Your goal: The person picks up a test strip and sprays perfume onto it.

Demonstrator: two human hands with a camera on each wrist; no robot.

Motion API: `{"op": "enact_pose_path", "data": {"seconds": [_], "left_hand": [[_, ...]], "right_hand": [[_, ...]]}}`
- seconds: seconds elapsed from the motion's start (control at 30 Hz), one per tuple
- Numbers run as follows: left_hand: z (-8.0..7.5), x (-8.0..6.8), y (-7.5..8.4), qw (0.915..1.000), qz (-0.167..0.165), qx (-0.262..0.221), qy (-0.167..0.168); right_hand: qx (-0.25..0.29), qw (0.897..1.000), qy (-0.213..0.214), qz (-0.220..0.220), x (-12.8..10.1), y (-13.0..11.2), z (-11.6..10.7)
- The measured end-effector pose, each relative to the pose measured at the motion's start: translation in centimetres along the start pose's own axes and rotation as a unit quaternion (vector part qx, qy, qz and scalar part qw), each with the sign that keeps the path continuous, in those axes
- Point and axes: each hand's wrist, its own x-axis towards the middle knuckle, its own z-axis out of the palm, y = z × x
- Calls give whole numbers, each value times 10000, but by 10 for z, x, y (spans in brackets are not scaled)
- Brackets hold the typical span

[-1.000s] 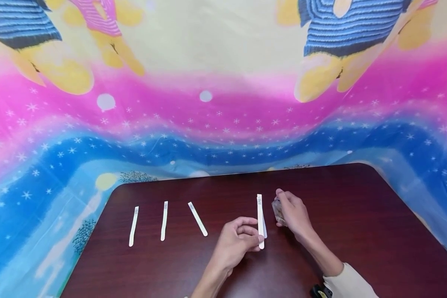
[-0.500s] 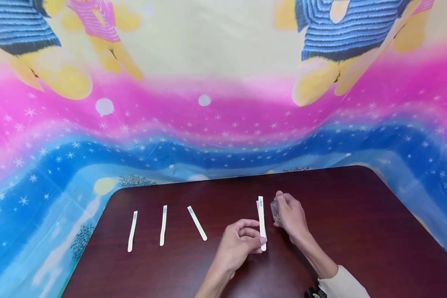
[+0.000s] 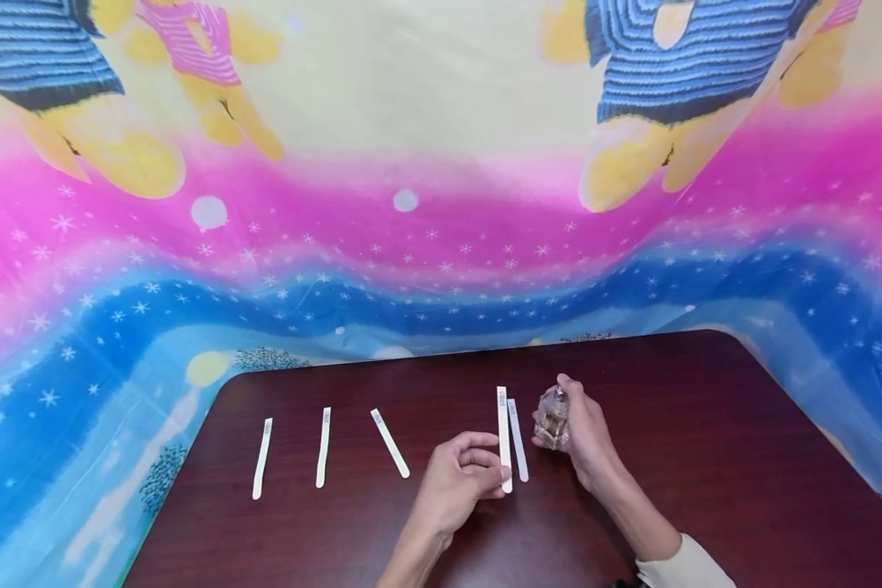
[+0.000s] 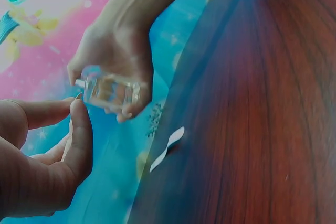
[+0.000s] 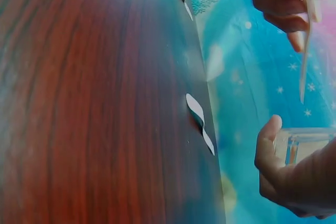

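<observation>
My left hand (image 3: 457, 483) pinches a white paper test strip (image 3: 503, 429) near its lower rounded end. The strip stands up from the fingertips, small print at its top. To its right, my right hand (image 3: 588, 437) grips a clear glass perfume bottle (image 3: 554, 425) with pale amber contents. In the left wrist view the bottle (image 4: 111, 92) has its narrow nozzle toward the left fingertips. A finger lies over the bottle's top in the head view. Edge-on in the right wrist view, the held strip (image 5: 305, 66) is apart from the bottle (image 5: 293, 142).
Another strip (image 3: 518, 445) lies on the dark wooden table (image 3: 603, 539) just behind the held one. Three more strips lie at the left: one far left (image 3: 262, 459), one upright (image 3: 324, 447), one slanted (image 3: 390, 443). A printed cloth (image 3: 426, 245) hangs behind the table.
My right hand has turned the perfume bottle so its front shows, where before the hand mostly covered it. My left hand has shifted slightly left with its strip, uncovering the strip behind.
</observation>
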Motion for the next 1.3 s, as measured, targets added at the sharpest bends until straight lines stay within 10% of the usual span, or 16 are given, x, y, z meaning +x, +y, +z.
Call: {"op": "enact_pose_path", "data": {"seconds": [0.6,1.3], "left_hand": [[-44,20,-14,9983,-118,455,336],[-59,32,-30,9922,-144,1092,579]], "right_hand": [[382,9974,-565,-247,-9,-7,-12],[229,9982,-435,-350,-16,-7,-28]]}}
